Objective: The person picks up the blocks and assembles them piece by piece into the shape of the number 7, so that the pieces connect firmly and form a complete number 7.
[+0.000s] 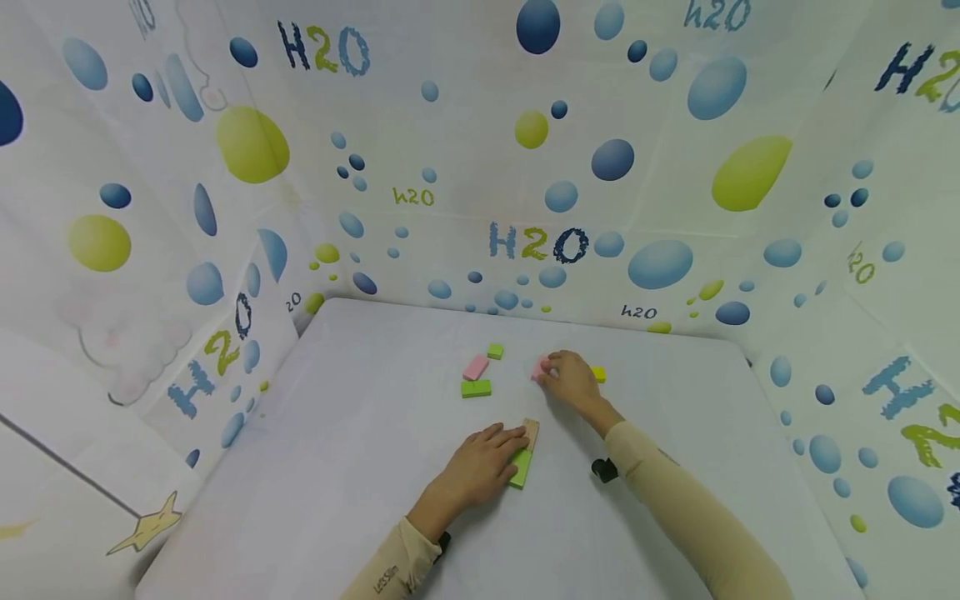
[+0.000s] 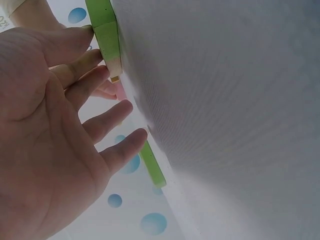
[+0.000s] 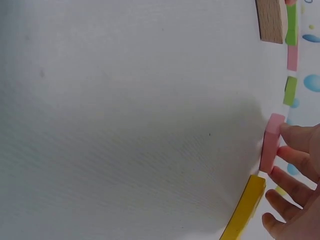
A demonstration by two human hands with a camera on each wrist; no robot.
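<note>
On the white table, my left hand (image 1: 480, 467) rests against a row made of a green block (image 1: 520, 471) and a plain wooden block (image 1: 531, 431). In the left wrist view the thumb and first fingertips touch the side of the green block (image 2: 107, 37), while the other fingers extend loosely. Farther back, my right hand (image 1: 572, 382) holds a pink block (image 1: 538, 367) at its fingertips. The right wrist view shows thumb and fingers on that pink block (image 3: 271, 142), which is low at the table surface. A yellow block (image 3: 245, 207) lies close beside it.
Left of the right hand lie another pink block (image 1: 476, 367), a small green block (image 1: 496, 352) and a longer green piece (image 1: 476, 389). The yellow block (image 1: 598, 374) is partly behind the right hand. A patterned curtain (image 1: 450, 125) surrounds the table (image 1: 337, 433).
</note>
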